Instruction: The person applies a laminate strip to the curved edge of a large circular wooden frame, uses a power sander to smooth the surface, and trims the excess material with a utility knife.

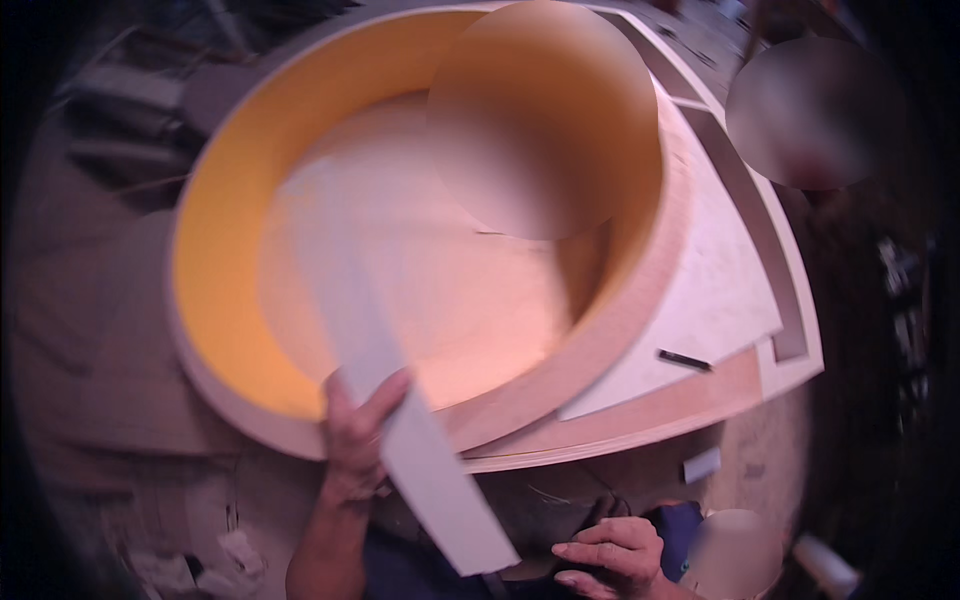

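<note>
My left hand (356,432) is closed round the edge of a long, flat, pale strip (440,490), thumb on its upper face. The strip slants across the near rim of a large round wooden frame (560,395) with a yellow inner wall. Its far end, smeared by motion, reaches over the frame's hollow; the near end points down toward my body. My right hand (615,552) is low, to the right of that near end and apart from it. Its fingers are loosely bent and spread, with nothing seen in them.
Right of the ring, a white panel (690,310) lies on a curved wooden base with a raised outer edge (800,300). A small black stick-like tool (685,360) rests on the panel's near edge. Scraps (235,560) lie on the floor at lower left. Blurred patches hide parts at the top.
</note>
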The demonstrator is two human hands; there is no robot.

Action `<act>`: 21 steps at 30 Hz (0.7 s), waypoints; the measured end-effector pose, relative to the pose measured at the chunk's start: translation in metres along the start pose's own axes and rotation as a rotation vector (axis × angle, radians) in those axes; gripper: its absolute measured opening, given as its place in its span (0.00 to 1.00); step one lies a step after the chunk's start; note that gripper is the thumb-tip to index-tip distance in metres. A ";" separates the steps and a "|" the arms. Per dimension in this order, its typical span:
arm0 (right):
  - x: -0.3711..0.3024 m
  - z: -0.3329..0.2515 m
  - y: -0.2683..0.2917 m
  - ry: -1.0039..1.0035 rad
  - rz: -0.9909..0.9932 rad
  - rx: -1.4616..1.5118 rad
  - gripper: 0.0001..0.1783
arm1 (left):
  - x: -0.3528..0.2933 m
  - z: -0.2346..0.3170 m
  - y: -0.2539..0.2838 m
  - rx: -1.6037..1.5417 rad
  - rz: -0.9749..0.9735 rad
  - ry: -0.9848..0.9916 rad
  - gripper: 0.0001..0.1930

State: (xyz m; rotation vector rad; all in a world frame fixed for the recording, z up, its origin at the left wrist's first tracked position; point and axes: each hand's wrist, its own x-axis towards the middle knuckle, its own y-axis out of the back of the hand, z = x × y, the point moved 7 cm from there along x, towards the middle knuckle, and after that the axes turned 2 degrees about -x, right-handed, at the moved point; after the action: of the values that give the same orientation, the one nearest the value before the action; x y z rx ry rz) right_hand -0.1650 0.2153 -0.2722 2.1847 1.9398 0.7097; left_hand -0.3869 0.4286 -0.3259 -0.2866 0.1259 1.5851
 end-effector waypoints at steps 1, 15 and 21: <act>0.002 0.006 0.005 -0.021 0.010 0.029 0.14 | -0.012 -0.001 0.009 0.030 0.071 0.051 0.21; -0.148 0.042 0.053 -1.186 0.442 0.470 0.18 | -0.129 0.138 -0.192 0.083 -0.432 0.237 0.07; -0.180 -0.137 0.173 -1.195 0.504 0.947 0.26 | -0.250 0.304 -0.329 0.041 -0.712 0.175 0.07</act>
State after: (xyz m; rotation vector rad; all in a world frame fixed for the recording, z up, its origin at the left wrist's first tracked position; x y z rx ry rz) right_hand -0.0787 -0.0148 -0.1283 2.4764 1.0706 -1.4863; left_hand -0.0882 0.2777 0.0630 -0.3861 0.1686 0.8497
